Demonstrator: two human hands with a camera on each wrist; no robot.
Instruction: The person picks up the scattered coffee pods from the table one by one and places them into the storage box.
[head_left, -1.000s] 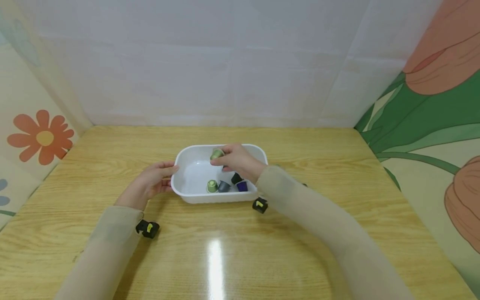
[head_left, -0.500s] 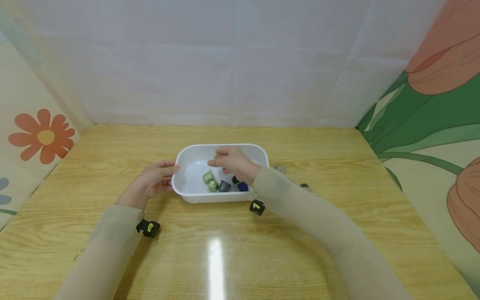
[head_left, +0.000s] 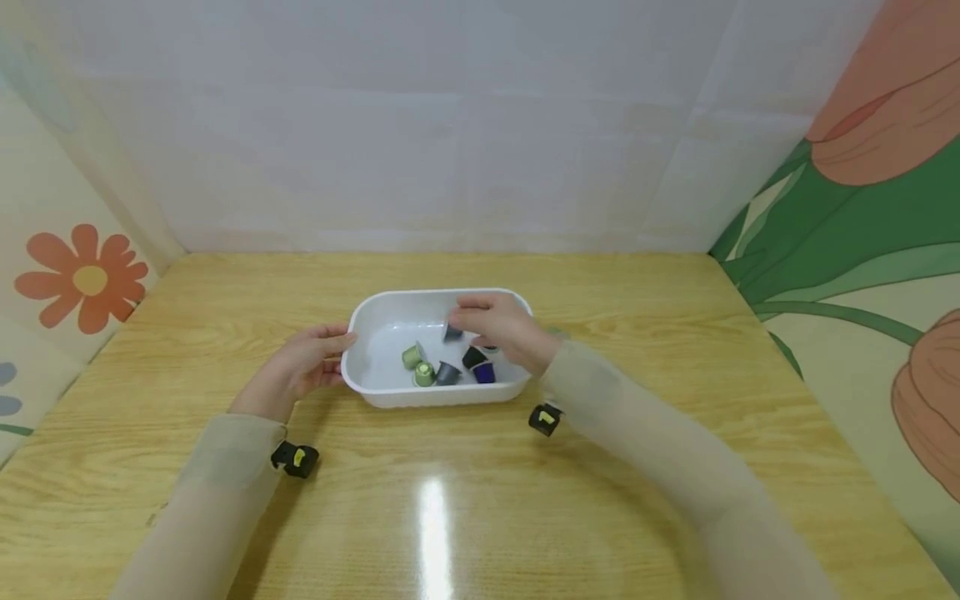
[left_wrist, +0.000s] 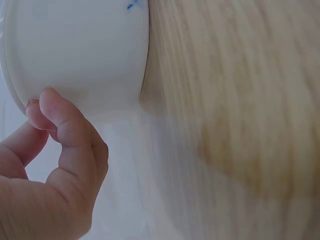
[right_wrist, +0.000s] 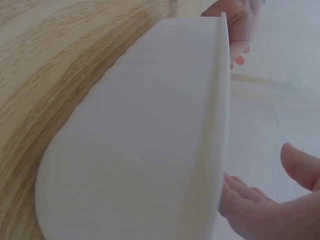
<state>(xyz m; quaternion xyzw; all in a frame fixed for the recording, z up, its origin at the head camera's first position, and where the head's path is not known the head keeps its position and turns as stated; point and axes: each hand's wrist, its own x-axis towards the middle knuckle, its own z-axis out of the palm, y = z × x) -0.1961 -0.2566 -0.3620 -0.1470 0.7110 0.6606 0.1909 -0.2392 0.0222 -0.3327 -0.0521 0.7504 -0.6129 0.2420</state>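
Note:
My left hand [head_left: 306, 360] pinches the left end of a white plastic tray [head_left: 431, 398], thumb at the rim and fingers beneath it. In the left wrist view, the fingertips touch the tray's outer wall [left_wrist: 80, 55]. Over the tray's right half hovers my right hand [head_left: 506, 327]; the right wrist view shows its thumb apart from the fingers, nothing between them. Inside the tray lie two green coffee capsules [head_left: 418, 363], a grey one [head_left: 447, 373], a black one [head_left: 473, 357] and a purple one [head_left: 484, 372]. Another grey capsule [head_left: 452, 332] lies partly behind the right fingertips.
A greenish capsule [head_left: 557, 332] shows on the wooden table [head_left: 360, 500] right of the tray, mostly covered by the right sleeve [head_left: 600, 387]. A white backdrop [head_left: 450, 167] stands behind the table, with flower-printed panels [head_left: 847, 275] at both sides.
The green capsule from my right hand now lies in the tray beside the other green one. My right hand has let go and moved right. My left hand stays on the tray.

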